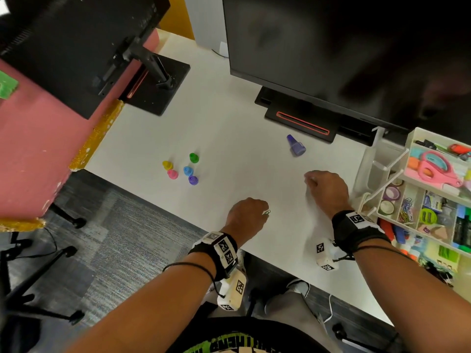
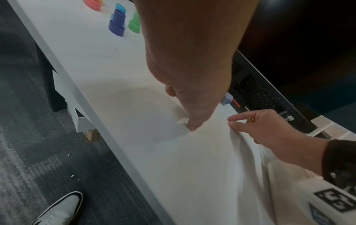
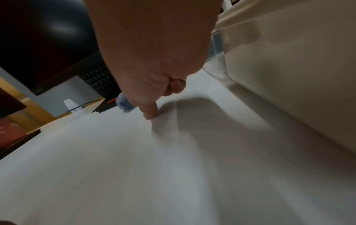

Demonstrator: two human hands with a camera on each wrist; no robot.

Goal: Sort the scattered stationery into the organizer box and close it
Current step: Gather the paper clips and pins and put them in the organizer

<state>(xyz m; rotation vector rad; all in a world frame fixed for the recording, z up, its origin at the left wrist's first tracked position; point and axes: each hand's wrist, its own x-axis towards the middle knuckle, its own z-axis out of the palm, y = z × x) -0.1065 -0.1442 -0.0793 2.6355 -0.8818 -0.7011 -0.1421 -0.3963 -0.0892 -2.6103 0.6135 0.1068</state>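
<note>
Both hands are down on the white desk (image 1: 229, 138). The left hand (image 1: 246, 216) has its fingers curled in, a green paper clip (image 1: 266, 212) peeking out at its fingertips. The right hand (image 1: 327, 191) pinches a gold paper clip (image 2: 251, 119). The organizer box (image 1: 407, 189) stands open just right of it, clips already in one compartment. The risk: such thin clips could slip from the pinch on the way across, or land in the wrong compartment. The purple cap (image 1: 295, 145) and five little coloured caps (image 1: 188, 170) wait on the desk.
</note>
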